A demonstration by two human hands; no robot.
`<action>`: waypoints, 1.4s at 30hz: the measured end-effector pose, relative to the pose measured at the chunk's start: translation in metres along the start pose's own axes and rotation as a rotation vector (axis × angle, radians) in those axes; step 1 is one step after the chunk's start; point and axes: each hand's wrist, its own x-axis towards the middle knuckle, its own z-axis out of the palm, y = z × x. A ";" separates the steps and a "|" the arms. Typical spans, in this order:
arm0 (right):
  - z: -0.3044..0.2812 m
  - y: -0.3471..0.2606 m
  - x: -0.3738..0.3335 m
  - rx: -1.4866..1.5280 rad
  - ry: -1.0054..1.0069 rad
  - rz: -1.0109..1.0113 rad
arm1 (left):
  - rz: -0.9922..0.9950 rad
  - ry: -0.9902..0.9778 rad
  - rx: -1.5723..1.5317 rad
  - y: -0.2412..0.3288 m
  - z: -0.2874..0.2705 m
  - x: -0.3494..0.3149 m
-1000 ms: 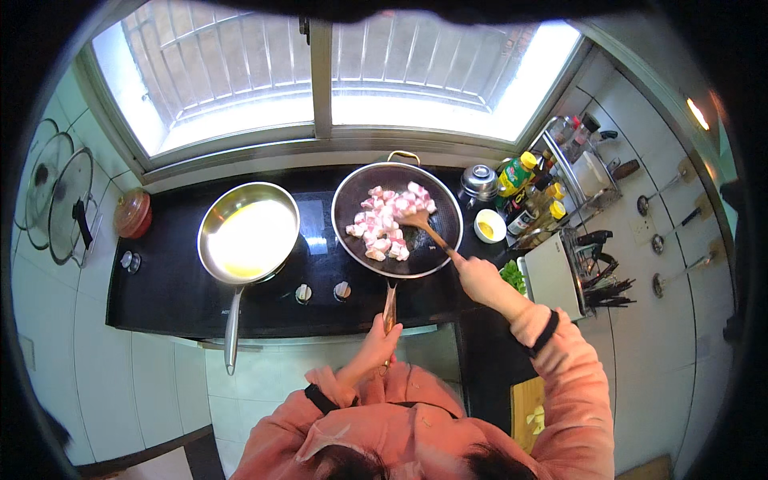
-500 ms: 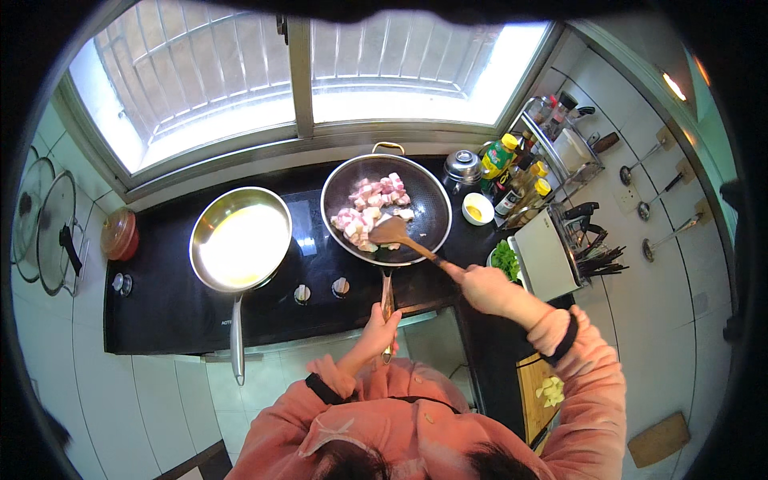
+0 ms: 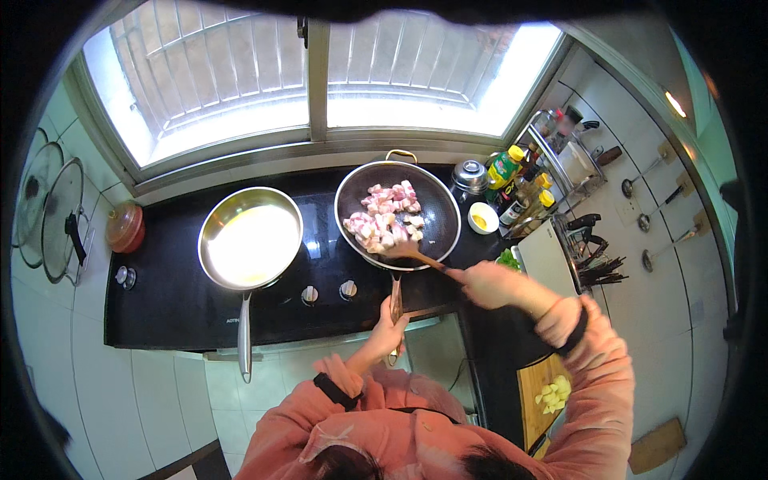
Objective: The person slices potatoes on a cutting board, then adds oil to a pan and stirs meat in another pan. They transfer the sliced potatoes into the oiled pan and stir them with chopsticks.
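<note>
- I'm watching the wok (image 3: 440, 212): cubed pink-and-white meat (image 3: 373, 230) heaped mostly across its left half.
- Left hand (image 3: 386, 330) wraps the wok handle (image 3: 396, 294); right hand (image 3: 492, 284) grips a wooden spatula (image 3: 430, 261), blade blurred against the meat.
- Steel pan (image 3: 207, 254), left: yellowish liquid, mostly lost in glare.
- White bowl (image 3: 482, 231): something yellow, I can't tell what.
- Green leaves (image 3: 508, 258): part-hidden behind the right hand.

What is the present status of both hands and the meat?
Left hand grips handle of dark pan. Right hand holds wooden spatula at meat pieces, inside pan. Steel pan apart, left; not in the way.
</note>
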 end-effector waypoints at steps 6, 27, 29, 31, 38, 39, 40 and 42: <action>0.074 -0.034 0.096 0.246 0.470 0.206 | 0.002 -0.012 0.015 0.001 -0.001 -0.002; 0.072 0.008 0.029 0.096 0.384 0.116 | -0.071 -0.002 0.051 0.009 -0.010 -0.005; 0.063 0.019 0.010 0.029 0.340 0.145 | -0.078 -0.005 0.030 0.007 -0.010 -0.003; 0.058 0.022 0.019 0.114 0.380 0.249 | -0.054 0.001 0.036 0.005 -0.011 -0.002; 0.084 -0.014 0.062 0.410 0.367 0.152 | -0.058 -0.025 0.040 0.003 -0.009 0.002; 0.083 -0.016 0.042 0.360 0.355 0.069 | -0.035 -0.018 0.057 0.004 -0.009 0.002; 0.073 -0.016 0.022 0.294 0.349 0.056 | -0.032 -0.016 0.057 0.004 -0.009 0.002; 0.044 -0.013 -0.024 0.190 0.300 0.082 | -0.033 -0.018 0.056 0.004 -0.009 0.001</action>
